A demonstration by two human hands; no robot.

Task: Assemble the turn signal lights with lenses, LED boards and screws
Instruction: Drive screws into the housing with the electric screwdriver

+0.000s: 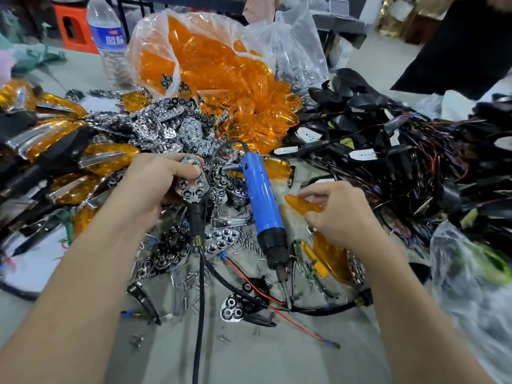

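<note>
Head view: the only view; every entry below is read from it.
Left hand [155, 187]: curled round the lamp; holds it face-up, probably so it can take a lens.
Lamp [192, 182]: in the left hand; chrome reflector cells show, and the black stem and cable hang toward the person.
Right hand [340, 214]: fingertips pinch the lens by its edge; well apart from the left hand.
Lens [302, 205]: amber, in the right hand, not yet on the lamp.
Driver [261, 200]: blue, lies between the hands with its tip toward the person; judged to be kept in reach for the screw step.
Screws [250, 245]: loose, scattered between and nearer than the hands.
Lens bag [205, 65]: beyond both hands, amber lenses spilling toward them; the supply.
Reflectors [166, 126]: a chrome heap just beyond the left hand.
Housings [388, 139]: black and wired, piled right of and beyond the right hand.
Done lights [110, 159]: amber-faced, stacked left of the left hand; judged to be the output.
</note>
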